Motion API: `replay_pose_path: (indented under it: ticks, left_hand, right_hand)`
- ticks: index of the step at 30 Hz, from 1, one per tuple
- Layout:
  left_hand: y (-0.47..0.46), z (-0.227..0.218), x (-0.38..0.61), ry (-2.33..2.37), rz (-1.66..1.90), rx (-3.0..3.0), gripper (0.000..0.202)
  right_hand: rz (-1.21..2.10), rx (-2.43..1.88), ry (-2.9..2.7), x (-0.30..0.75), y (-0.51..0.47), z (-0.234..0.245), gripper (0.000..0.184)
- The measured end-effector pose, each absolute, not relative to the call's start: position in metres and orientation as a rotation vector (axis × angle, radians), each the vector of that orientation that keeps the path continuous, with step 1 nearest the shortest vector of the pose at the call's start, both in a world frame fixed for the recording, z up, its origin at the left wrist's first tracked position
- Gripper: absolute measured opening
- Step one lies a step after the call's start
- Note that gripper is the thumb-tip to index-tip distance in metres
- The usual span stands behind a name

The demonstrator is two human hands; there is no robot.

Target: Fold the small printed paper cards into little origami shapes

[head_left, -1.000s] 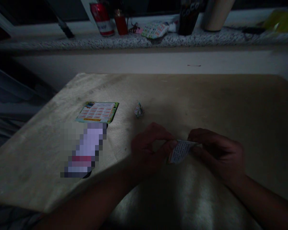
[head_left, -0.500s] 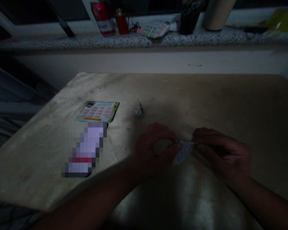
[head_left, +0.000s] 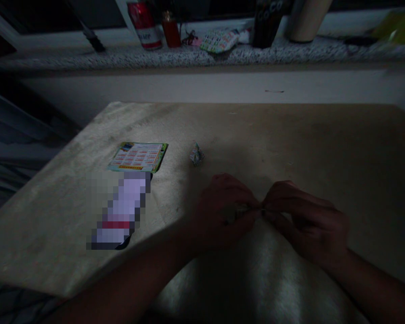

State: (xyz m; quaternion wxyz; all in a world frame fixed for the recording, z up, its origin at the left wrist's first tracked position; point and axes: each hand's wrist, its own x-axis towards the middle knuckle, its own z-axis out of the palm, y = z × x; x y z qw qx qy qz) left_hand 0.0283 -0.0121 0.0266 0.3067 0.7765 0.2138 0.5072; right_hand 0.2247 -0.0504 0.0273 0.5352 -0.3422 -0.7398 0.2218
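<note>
The fingertips of both hands meet over the near middle of the table, pinched together on a small folded slip of paper (head_left: 243, 209), of which only a pale sliver shows between them in the dim light. The left hand (head_left: 222, 211) curls its thumb and fingers around the slip from the left; the right hand (head_left: 303, 218) closes on it from the right, knuckles up, so both are clenched on the same scrap and the fingertips touch or nearly touch. Both forearms run back toward the lower edge of the view, over a pale cloth surface below the table's near edge. The beige table (head_left: 324, 144) is worn and smudged. Just beyond the left hand lies a small crumpled paper piece (head_left: 196, 154), apart from the fingers. Farther left lies a flat printed card (head_left: 137, 157) with a green border and red-and-white rows, and just in front of it a blurred-out oblong object (head_left: 119, 211). On the speckled ledge (head_left: 87, 56) behind the table stand a red can (head_left: 144, 22), a small red bottle (head_left: 171, 31), a printed packet (head_left: 219, 41) and a dark bottle (head_left: 266, 22).
</note>
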Motion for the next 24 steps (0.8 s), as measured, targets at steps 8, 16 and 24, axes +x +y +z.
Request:
replay_pose_path:
  ticks: [8,16,24]
  left_hand:
    - [-0.008,0.036,0.022,0.676,1.122,2.269,0.005]
    - [-0.006,0.032,0.017,0.761,1.111,2.055,0.002]
    - [-0.013,0.027,0.025,0.806,1.116,1.669,0.005]
  right_hand:
    - [0.459,-0.814,-1.826,0.229,-0.050,0.024,0.035]
    - [0.439,-0.946,-1.696,0.229,-0.054,0.029,0.024]
    - [0.432,-0.929,-1.614,0.230,-0.054,0.026,0.027]
